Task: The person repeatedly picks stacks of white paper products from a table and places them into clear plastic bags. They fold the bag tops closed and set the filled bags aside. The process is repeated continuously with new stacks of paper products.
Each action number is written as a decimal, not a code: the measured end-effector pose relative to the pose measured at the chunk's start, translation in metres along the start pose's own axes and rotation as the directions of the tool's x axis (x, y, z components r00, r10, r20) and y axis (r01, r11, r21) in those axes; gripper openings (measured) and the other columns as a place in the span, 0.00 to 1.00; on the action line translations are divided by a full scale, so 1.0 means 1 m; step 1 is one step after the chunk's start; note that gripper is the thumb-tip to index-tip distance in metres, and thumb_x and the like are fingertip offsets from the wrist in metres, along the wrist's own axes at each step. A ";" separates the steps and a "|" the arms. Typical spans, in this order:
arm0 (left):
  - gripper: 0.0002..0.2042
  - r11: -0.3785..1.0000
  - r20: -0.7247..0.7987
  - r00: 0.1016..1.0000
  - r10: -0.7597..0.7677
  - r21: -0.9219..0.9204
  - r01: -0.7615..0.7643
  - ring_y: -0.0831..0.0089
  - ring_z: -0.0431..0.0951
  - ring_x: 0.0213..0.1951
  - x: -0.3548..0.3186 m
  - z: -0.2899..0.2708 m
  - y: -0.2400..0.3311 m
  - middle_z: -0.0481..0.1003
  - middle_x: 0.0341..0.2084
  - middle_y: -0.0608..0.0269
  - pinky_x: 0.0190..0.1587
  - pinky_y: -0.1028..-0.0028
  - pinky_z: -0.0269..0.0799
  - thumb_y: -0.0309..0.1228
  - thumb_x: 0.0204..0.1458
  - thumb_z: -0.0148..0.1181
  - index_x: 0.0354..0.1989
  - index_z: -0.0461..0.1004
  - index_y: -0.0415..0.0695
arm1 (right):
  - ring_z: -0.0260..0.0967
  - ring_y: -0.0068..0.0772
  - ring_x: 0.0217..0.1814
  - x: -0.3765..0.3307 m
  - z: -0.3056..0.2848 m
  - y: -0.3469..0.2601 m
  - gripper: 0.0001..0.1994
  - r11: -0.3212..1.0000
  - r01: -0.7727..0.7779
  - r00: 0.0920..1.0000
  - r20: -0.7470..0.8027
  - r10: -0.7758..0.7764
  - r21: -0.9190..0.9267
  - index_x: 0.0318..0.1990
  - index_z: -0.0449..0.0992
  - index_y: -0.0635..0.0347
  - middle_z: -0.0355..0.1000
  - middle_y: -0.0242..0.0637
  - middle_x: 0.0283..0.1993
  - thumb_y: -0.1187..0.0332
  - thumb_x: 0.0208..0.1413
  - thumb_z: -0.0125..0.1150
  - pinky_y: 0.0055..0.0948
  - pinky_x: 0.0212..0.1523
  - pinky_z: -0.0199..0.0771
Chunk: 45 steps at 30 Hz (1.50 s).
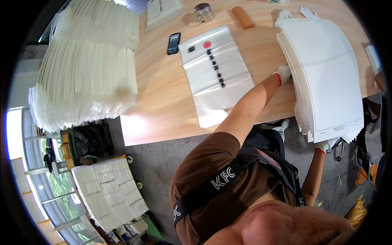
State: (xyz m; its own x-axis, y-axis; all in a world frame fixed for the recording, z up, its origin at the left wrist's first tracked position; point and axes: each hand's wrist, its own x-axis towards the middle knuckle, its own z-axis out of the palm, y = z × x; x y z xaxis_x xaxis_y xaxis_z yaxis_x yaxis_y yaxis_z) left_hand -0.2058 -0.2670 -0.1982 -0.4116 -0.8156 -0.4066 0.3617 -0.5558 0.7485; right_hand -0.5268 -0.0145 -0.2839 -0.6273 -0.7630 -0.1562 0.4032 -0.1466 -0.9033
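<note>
A tall stack of large white sheets (326, 73) lies at the right of the table, its near end jutting past the table edge. The sheets at its left side and near corner are slightly fanned. My left hand (283, 73), in a white glove with a red cuff, grips the stack's left edge; its fingertips are hidden by the sheets. At the near end my right hand (326, 145), gloved likewise, holds the stack from below, fingers partly covered. Left of the stack lies a flat translucent plastic bag (216, 75) with dark print and a red round mark.
A phone (173, 43), a metal cup (203, 12) and a brown block (243, 17) rest on the wooden table (155, 110). White gloves (308, 13) lie behind the stack. Bundled white sheets (85, 69) rise at the left. A wrapped pallet load (110, 192) stands on the floor.
</note>
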 end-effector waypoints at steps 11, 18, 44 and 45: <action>0.23 0.054 -0.068 0.617 0.784 0.998 0.042 0.54 0.68 0.52 -0.312 -0.167 0.005 0.69 0.49 0.51 0.53 0.61 0.64 0.32 0.51 0.53 0.58 0.63 0.50 | 0.71 0.38 0.45 -0.206 0.158 0.003 0.19 0.360 0.253 0.626 0.436 0.647 -0.898 0.55 0.68 0.59 0.72 0.38 0.48 0.60 0.60 0.46 0.34 0.46 0.69; 0.24 0.299 -0.511 0.485 0.710 0.842 0.450 0.51 0.68 0.49 -0.364 -0.211 0.003 0.68 0.48 0.51 0.52 0.58 0.65 0.37 0.45 0.62 0.53 0.67 0.49 | 0.64 0.49 0.56 -0.198 0.317 0.036 0.26 0.125 0.788 0.608 0.794 -0.003 -0.603 0.60 0.61 0.53 0.64 0.48 0.57 0.55 0.55 0.54 0.40 0.54 0.65; 0.10 0.234 0.033 0.934 0.355 0.964 -0.123 0.57 0.75 0.34 -0.291 -0.181 0.025 0.75 0.29 0.52 0.36 0.64 0.67 0.39 0.51 0.53 0.29 0.76 0.49 | 0.72 0.28 0.34 -0.267 0.291 0.002 0.22 0.630 -0.125 0.492 0.504 0.710 -0.767 0.48 0.72 0.60 0.73 0.36 0.37 0.51 0.56 0.55 0.28 0.32 0.73; 0.11 0.296 0.065 0.929 0.363 0.938 -0.181 0.56 0.75 0.34 -0.285 -0.190 0.026 0.74 0.28 0.51 0.36 0.64 0.67 0.41 0.52 0.52 0.29 0.76 0.48 | 0.71 0.28 0.32 -0.277 0.314 0.012 0.25 0.701 -0.114 0.599 0.514 0.614 -0.704 0.48 0.72 0.61 0.73 0.37 0.35 0.47 0.55 0.54 0.27 0.31 0.73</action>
State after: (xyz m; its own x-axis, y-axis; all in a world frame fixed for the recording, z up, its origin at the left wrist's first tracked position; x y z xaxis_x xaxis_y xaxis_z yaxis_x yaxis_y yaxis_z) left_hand 0.0797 -0.0794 -0.1625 -0.3052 -0.9496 -0.0720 -0.6032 0.1343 0.7862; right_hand -0.1386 -0.0022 -0.1263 0.2147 -0.8706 -0.4428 -0.1155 0.4275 -0.8966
